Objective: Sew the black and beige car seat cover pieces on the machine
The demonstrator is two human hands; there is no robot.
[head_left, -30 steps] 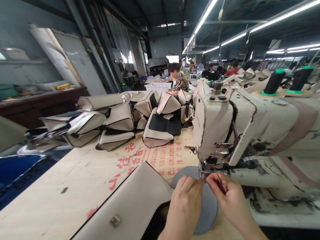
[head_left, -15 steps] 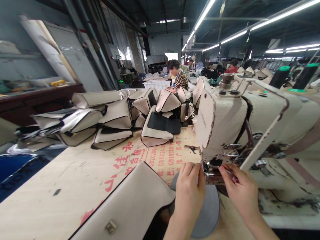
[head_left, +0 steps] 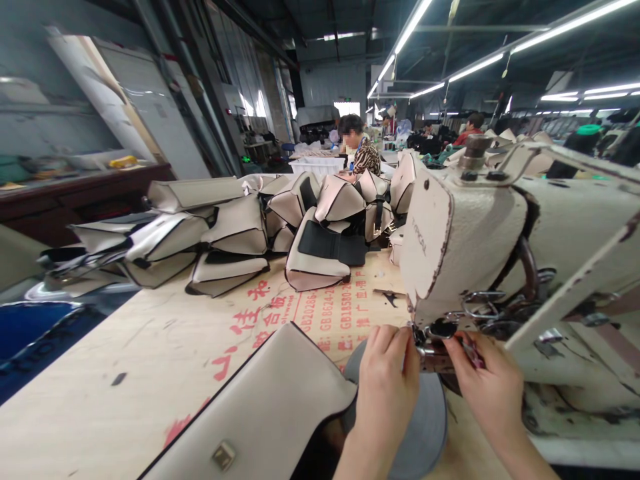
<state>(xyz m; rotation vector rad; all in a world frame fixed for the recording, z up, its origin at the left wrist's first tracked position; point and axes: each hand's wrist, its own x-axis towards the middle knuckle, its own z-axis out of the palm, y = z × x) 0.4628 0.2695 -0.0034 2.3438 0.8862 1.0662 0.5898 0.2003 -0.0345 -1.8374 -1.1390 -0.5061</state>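
Note:
My left hand [head_left: 387, 380] is closed in a pinch beside the needle area of a worn cream sewing machine [head_left: 460, 233]; whatever its fingertips hold is hidden. On the other side of the needle area, my right hand [head_left: 487, 383] pinches close to the metal parts, with a small purple-pink object [head_left: 474, 352] tucked in its fingers. A grey round disc [head_left: 425, 427] lies below my hands. Left of them rests a beige bag [head_left: 255, 407] with dark edging and a metal clasp [head_left: 223, 455].
Several beige bags [head_left: 235, 227] are piled along the back of the wooden table [head_left: 165, 360]. Small dark snips [head_left: 391, 296] lie beside the machine head. A blue bin [head_left: 35, 333] stands at the left. A person [head_left: 363, 150] sits beyond the pile near a white crate [head_left: 317, 165].
The view has shifted slightly, so the machine sits farther right. Both hands stay pinched at the needle area, with little visible movement.

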